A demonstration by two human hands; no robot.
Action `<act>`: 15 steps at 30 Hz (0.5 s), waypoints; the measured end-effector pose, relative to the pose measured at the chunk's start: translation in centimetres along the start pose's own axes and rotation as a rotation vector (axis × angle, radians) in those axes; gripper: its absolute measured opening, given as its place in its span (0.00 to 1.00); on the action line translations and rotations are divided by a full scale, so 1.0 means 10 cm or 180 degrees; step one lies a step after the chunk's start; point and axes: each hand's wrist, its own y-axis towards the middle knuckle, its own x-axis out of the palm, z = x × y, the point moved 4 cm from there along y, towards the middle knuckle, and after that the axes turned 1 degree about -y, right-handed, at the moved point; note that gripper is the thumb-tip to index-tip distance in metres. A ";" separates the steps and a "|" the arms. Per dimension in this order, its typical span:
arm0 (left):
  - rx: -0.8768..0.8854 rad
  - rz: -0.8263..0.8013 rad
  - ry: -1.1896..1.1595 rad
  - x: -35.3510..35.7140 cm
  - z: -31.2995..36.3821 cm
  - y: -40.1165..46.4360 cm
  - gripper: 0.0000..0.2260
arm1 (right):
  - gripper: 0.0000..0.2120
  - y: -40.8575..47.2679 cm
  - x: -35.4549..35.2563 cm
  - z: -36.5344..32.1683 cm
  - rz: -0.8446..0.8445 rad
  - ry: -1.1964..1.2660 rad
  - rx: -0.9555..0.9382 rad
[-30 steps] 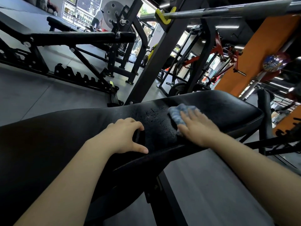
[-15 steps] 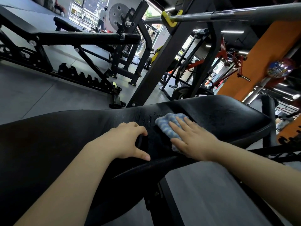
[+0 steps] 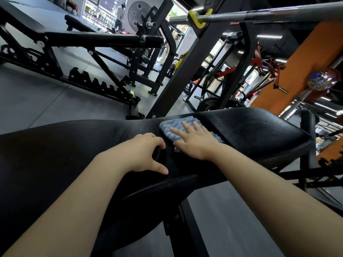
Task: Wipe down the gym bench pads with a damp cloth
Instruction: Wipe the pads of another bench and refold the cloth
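A black padded gym bench (image 3: 256, 130) runs across the view, its surface showing a damp sheen. A blue and white cloth (image 3: 174, 127) lies flat on the pad near the far edge. My right hand (image 3: 194, 140) presses on the cloth with straight, spread fingers. My left hand (image 3: 144, 153) rests on the pad just left of the cloth, fingers curled and thumb out, holding nothing. The gap between the two pad sections lies under and between my hands.
A steel barbell (image 3: 259, 14) rests in a black rack overhead, its upright (image 3: 185, 71) slanting down behind the bench. An adjustable bench (image 3: 92, 38) stands on the grey floor to the left. Red machines and an orange pillar (image 3: 306, 67) are on the right.
My right hand has slid the cloth left and toward the pad's far edge, closer to my left hand. My left hand has stayed in place.
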 end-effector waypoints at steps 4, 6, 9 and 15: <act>-0.0175 0.0097 0.0059 -0.03 -0.05 -0.01 0.29 | 0.26 -0.46 0.06 -0.17 0.0110 -0.0113 -0.0342; -0.0213 0.0147 0.0078 -0.03 -0.07 -0.02 0.28 | 0.30 -0.72 0.11 -0.18 0.0193 -0.0185 -0.0412; -0.0222 0.0080 0.0026 -0.02 -0.07 -0.02 0.27 | 0.37 -1.06 0.22 -0.11 0.0466 -0.0370 -0.0539; -0.0226 -0.0004 0.0058 -0.01 -0.05 -0.02 0.26 | 0.43 -0.89 0.14 0.74 0.0734 -0.0208 0.0426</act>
